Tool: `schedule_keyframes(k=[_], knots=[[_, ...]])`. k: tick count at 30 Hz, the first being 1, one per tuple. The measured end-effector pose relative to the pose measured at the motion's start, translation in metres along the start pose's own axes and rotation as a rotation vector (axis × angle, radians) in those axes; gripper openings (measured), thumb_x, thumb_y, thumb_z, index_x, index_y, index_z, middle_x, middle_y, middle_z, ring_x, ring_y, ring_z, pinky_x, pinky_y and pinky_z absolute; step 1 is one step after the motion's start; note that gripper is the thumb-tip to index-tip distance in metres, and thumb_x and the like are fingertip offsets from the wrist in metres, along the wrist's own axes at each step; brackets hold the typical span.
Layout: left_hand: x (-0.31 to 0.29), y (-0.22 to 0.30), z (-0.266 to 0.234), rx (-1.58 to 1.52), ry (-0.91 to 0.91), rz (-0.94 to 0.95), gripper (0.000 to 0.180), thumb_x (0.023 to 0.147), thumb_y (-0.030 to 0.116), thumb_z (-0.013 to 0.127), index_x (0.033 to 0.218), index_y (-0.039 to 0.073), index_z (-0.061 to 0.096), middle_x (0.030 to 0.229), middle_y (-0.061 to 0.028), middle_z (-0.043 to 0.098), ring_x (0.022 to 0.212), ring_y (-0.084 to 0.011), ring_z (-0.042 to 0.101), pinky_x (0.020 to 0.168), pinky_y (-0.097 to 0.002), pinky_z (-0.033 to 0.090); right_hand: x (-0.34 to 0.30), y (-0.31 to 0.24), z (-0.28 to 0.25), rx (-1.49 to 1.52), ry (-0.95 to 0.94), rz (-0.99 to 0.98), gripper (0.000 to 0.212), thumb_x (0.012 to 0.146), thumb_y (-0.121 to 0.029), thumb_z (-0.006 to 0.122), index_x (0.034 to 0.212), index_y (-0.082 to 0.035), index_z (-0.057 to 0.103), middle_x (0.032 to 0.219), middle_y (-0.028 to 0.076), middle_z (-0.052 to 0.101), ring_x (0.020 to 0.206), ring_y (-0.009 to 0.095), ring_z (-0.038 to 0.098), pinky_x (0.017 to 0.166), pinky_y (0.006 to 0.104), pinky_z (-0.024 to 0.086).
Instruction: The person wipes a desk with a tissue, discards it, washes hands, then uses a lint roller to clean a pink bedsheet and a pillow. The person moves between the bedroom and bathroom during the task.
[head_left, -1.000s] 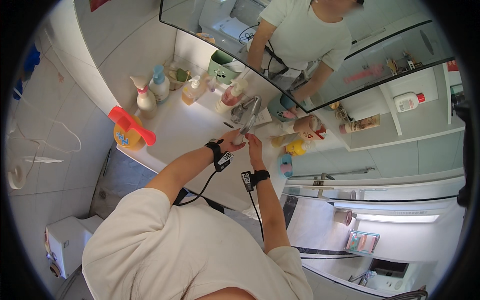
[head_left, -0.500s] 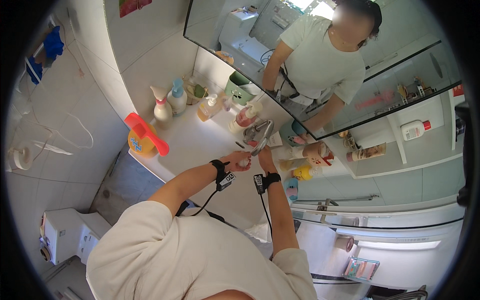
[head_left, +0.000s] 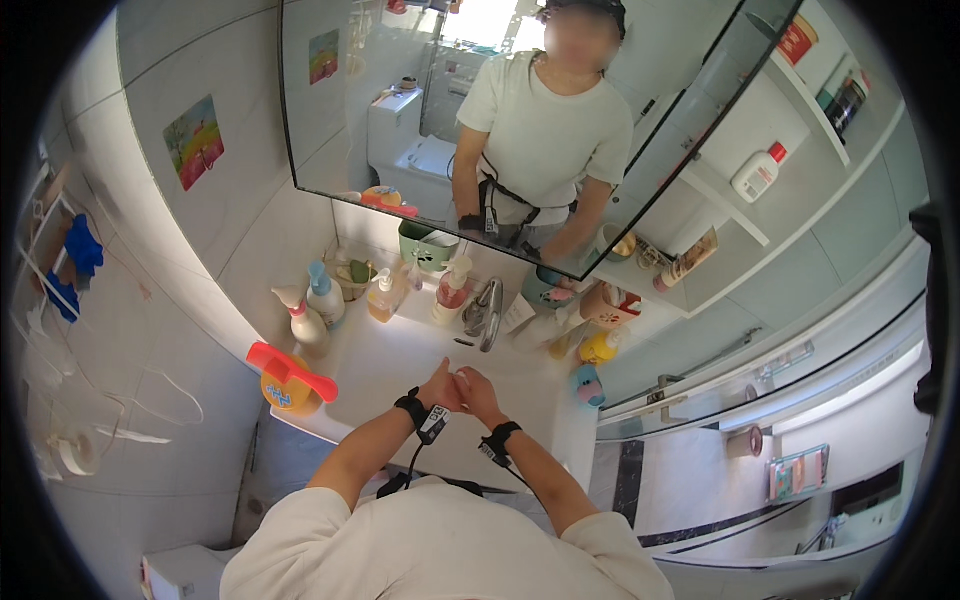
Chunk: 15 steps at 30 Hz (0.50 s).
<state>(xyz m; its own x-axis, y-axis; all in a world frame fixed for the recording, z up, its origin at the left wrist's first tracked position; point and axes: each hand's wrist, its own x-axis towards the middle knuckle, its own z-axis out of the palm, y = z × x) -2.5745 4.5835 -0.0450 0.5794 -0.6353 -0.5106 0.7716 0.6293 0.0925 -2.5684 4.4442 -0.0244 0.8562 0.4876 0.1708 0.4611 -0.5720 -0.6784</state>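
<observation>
Curved chrome faucet [head_left: 490, 318] stands at the far rim of a glossy white rectangular basin [head_left: 372, 385], spout toward near side; shiny metal, dark reflections. L hand [head_left: 438, 388] & R hand [head_left: 480, 394] meet over the basin, nearer than the spout & apart from it. Can't tell if either hand's fingers are apart or together, as the hands overlap; a black strap circles each wrist.

Far L on the white surface: cream pump btl w/ pink collar [head_left: 308, 330], white btl w/ blue top [head_left: 326, 302], amber soap dispenser w/ white pump [head_left: 381, 304]. Pink-and-clear pump btl [head_left: 449, 300] just L of faucet. Near L corner: orange round tub w/ red handle [head_left: 284, 394]. R side: yellow btl [head_left: 600, 348], light-blue cup [head_left: 588, 385]. Beyond: black-edged mirror [head_left: 400, 110], white wall shelving [head_left: 720, 205] to the R, pale tiled wall [head_left: 245, 225] to the L.
</observation>
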Motion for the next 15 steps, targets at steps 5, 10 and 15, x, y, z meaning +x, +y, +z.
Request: schedule_keyframes(k=[5, 10, 15], knots=[[-0.02, -0.001, 0.017, 0.37, 0.153, -0.107, 0.074, 0.086, 0.067, 0.029, 0.127, 0.008, 0.045, 0.131, -0.0168, 0.047, 0.124, -0.0356, 0.04, 0.104, -0.06, 0.013, -0.001, 0.041, 0.021, 0.385, 0.277, 0.478, 0.016, 0.087, -0.015, 0.051, 0.089, -0.003, 0.063, 0.078, 0.01, 0.063, 0.064, 0.023, 0.06, 0.057, 0.035, 0.049], [-0.03, -0.008, 0.01, 0.738, 0.432, 0.089, 0.047, 0.085, 0.05, 0.05, 0.115, 0.014, 0.052, 0.113, -0.0062, 0.053, 0.103, -0.0281, 0.052, 0.095, -0.0518, 0.033, -0.012, 0.057, 0.03, 0.928, 0.216, 1.015, 0.027, 0.088, -0.024, 0.053, 0.082, 0.001, 0.062, 0.06, 0.007, 0.059, 0.055, 0.018, 0.056, 0.049, 0.0327, 0.045], [-0.03, -0.023, 0.014, 0.799, 0.454, 0.091, 0.051, 0.084, 0.049, 0.052, 0.123, 0.015, 0.044, 0.114, -0.006, 0.047, 0.105, -0.0269, 0.047, 0.093, -0.0553, 0.035, -0.015, 0.032, 0.043, 0.675, 0.218, 0.836, 0.035, 0.088, -0.03, 0.054, 0.075, 0.001, 0.061, 0.055, 0.007, 0.055, 0.049, 0.019, 0.053, 0.043, 0.0318, 0.043]])
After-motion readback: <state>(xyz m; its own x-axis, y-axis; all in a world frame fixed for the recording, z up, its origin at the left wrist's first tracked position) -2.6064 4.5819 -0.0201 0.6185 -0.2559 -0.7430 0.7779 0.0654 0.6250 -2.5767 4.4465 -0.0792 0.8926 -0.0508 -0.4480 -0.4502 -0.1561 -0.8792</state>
